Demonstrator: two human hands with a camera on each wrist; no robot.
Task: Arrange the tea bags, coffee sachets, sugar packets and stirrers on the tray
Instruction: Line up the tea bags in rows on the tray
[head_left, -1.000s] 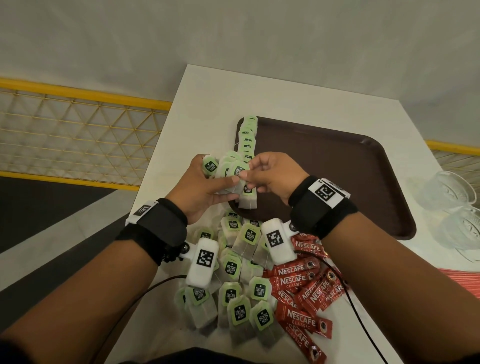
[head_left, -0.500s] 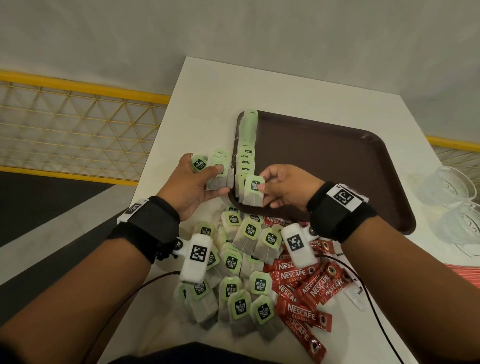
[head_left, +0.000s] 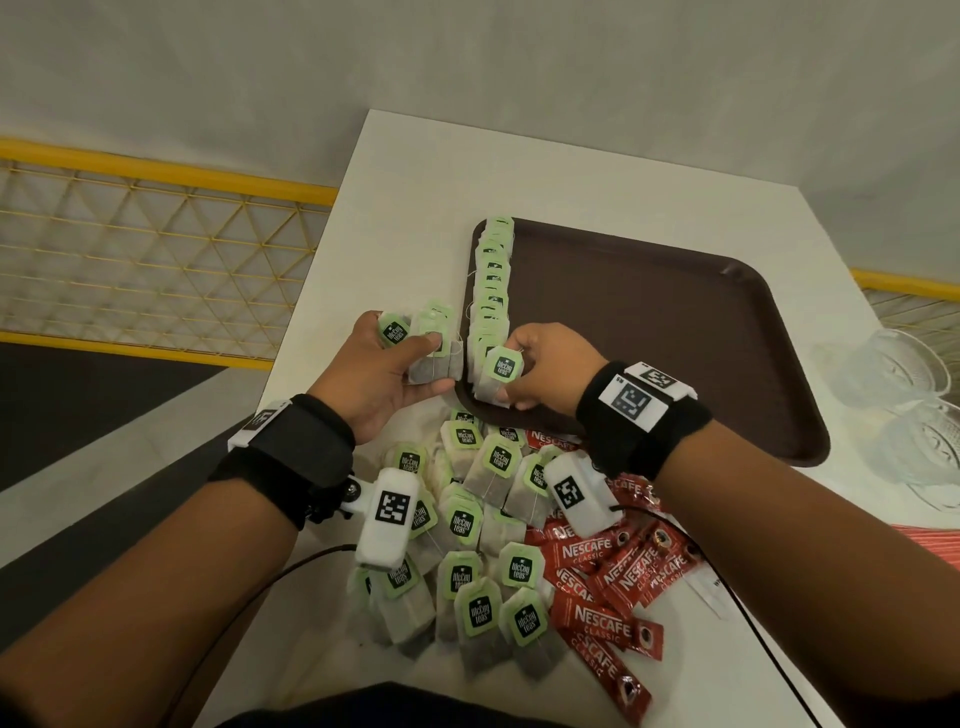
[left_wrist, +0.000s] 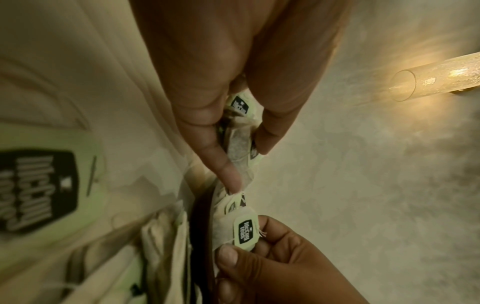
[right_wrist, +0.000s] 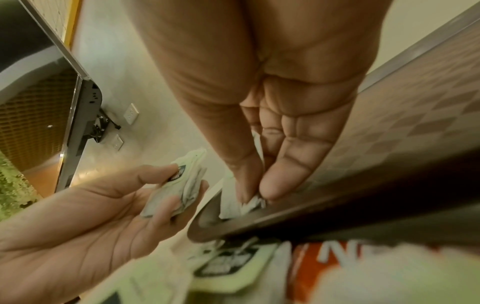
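A brown tray (head_left: 675, 332) lies on the white table, with a row of green-tagged tea bags (head_left: 491, 291) standing along its left rim. My right hand (head_left: 540, 371) pinches one tea bag (head_left: 498, 374) at the near end of that row, on the tray's near-left corner (right_wrist: 207, 228). My left hand (head_left: 387, 374) holds a small stack of tea bags (head_left: 431, 348) just left of the tray. In the left wrist view the stack (left_wrist: 240, 131) sits between thumb and fingers. A heap of loose tea bags (head_left: 467, 561) and red coffee sachets (head_left: 608, 582) lies near me.
Clear glass cups (head_left: 904, 384) stand at the table's right edge. Something red and striped (head_left: 935, 540) pokes in at the far right. A yellow mesh railing (head_left: 156, 244) runs beyond the table's left side. Cables trail from both wrist cameras across the near table.
My right hand took one tea bag from the left hand's stack and carried it down to the near end of the row on the tray. The left hand drew slightly left.
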